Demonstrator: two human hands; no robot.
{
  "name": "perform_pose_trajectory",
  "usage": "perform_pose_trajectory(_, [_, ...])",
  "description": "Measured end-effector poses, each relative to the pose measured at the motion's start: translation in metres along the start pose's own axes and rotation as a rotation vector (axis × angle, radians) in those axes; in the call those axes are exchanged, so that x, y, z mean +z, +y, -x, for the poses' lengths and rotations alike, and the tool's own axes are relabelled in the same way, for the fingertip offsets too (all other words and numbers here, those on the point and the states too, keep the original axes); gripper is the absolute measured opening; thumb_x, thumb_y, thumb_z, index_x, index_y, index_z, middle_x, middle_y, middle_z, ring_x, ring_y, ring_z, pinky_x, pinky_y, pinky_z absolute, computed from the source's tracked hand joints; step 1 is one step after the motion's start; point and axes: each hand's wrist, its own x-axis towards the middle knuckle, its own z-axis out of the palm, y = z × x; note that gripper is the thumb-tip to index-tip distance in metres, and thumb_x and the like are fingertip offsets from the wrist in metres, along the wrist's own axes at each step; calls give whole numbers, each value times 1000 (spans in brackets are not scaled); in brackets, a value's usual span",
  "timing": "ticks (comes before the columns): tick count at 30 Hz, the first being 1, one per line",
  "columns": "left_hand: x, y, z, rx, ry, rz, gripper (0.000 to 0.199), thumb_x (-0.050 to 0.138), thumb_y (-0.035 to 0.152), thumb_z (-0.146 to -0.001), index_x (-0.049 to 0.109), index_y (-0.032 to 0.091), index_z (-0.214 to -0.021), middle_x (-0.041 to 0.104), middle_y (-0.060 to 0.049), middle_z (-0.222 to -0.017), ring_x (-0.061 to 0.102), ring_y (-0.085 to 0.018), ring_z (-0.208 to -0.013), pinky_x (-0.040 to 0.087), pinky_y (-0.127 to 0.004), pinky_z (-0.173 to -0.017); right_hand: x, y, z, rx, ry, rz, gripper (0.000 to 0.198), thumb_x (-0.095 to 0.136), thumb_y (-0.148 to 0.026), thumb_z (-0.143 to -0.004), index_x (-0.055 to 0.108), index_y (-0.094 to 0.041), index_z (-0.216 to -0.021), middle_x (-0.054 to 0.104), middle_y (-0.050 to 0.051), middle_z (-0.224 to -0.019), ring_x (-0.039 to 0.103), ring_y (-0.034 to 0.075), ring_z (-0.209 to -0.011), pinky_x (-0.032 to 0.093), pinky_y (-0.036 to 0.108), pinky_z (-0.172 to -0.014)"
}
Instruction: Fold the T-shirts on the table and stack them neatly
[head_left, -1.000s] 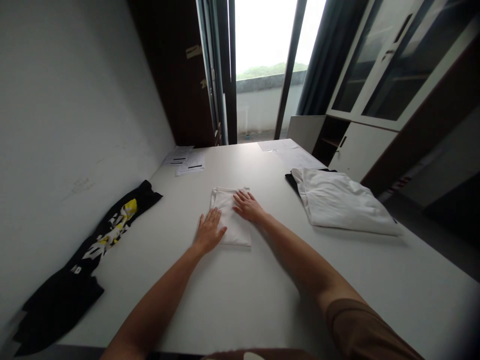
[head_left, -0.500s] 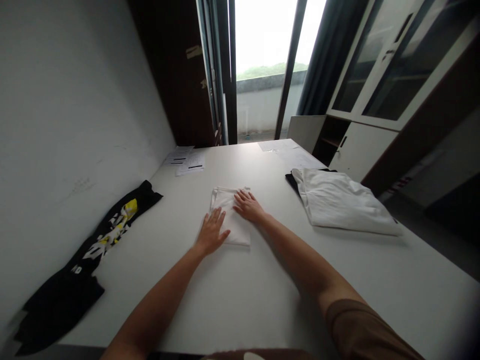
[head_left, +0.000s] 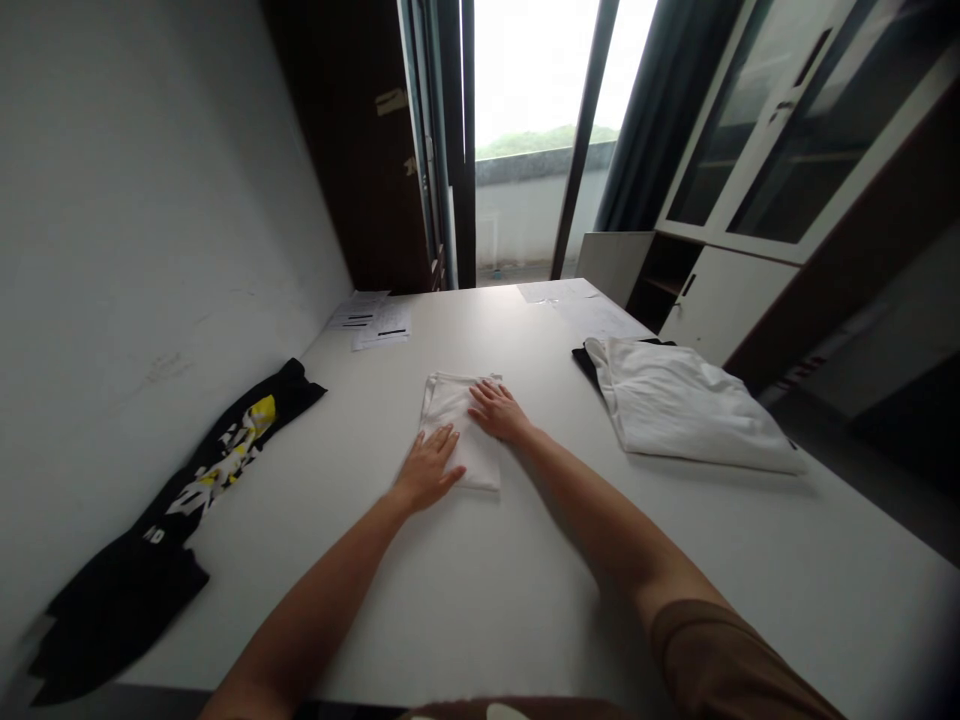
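A small white folded cloth [head_left: 476, 458], perhaps a garment, lies flat on the white table [head_left: 480, 600] in front of me. My left hand [head_left: 429, 468] rests on its lower left part, fingers stretched out and thumb apart. On its upper right part lies my right hand [head_left: 498, 410], palm down with the fingers extended. Neither hand grips anything. Layered fabric edges show along the cloth's top and left side; the parts beneath my hands are hidden.
A larger white folded garment [head_left: 690, 410] lies to the right, over something black. Along the left wall stretches a black garment [head_left: 127, 590] with a yellow and white print. Paper sheets [head_left: 381, 325] lie at the far left, more papers [head_left: 592, 310] at the far right. Cabinets [head_left: 727, 290] stand beyond.
My left hand has slid slightly toward me and to the right over the cloth. The right hand stays in nearly the same place.
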Motion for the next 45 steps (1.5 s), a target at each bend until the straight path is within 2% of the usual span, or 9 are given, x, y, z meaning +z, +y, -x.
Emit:
perform_pose_trajectory(3, [2,-1,-1,-87,-41,-8,66,32,57,-105,32,20,-160,25,-11,-169,23,-27,-156,18,-54,-126,3,-9,-2,-62,-73,-13,64,31,-60,-105,42,-24,-157,31,9,-166,23,26,-155,13,49,-126])
perform_pose_trajectory(10, [0,-9,-2,-200,-72,-32,69,30,57,-105,27,19,-163,20,-11,-170,19,-27,-157,17,-54,-126,1,1,-1,208,-88,53,68,28,-60,-105,38,-20,-158,26,13,-167,20,29,-156,14,55,-124])
perform_pose_trajectory(12, [-2,-6,-1,-183,-39,-42,69,32,56,-105,26,19,-163,21,-12,-169,19,-28,-157,16,-55,-126,0,3,1,194,-57,60,67,29,-59,-105,39,-18,-158,27,14,-167,20,29,-156,14,54,-125])
perform_pose_trajectory(15, [-3,1,1,-74,17,-43,71,36,58,-104,26,19,-163,21,-12,-170,18,-28,-157,13,-53,-127,0,-1,1,28,-24,28,66,29,-58,-105,39,-20,-158,28,12,-167,18,26,-156,11,49,-126])
perform_pose_trajectory(18, [-1,4,1,14,-7,-20,70,36,60,-103,30,21,-161,24,-12,-169,21,-27,-156,16,-52,-127,4,-8,-2,-61,-77,-15,63,30,-58,-106,40,-25,-158,28,8,-167,19,25,-156,12,48,-126])
perform_pose_trajectory(25, [4,-6,0,-178,-7,-25,70,35,61,-103,30,23,-161,28,-13,-167,22,-32,-156,20,-58,-124,4,1,-4,127,-115,17,67,30,-61,-104,37,-23,-160,26,11,-168,20,28,-156,15,55,-124])
perform_pose_trajectory(33, [-1,15,4,197,-9,-3,71,39,61,-103,31,21,-161,26,-12,-168,21,-27,-156,15,-52,-127,5,-2,-4,11,-77,0,66,32,-59,-104,35,-24,-160,23,10,-169,17,25,-157,12,49,-126])
perform_pose_trajectory(39, [-4,22,7,137,-49,18,70,41,60,-103,34,20,-159,26,-14,-168,23,-29,-156,19,-53,-126,6,7,-4,182,-56,23,62,32,-55,-105,40,-23,-157,28,12,-167,22,28,-155,16,54,-124])
perform_pose_trajectory(45, [-17,42,14,317,-119,64,68,43,59,-102,32,25,-160,30,-8,-167,22,-26,-156,11,-53,-128,4,8,-3,-24,-94,-52,62,33,-58,-105,40,-27,-158,29,7,-167,21,24,-156,16,46,-126])
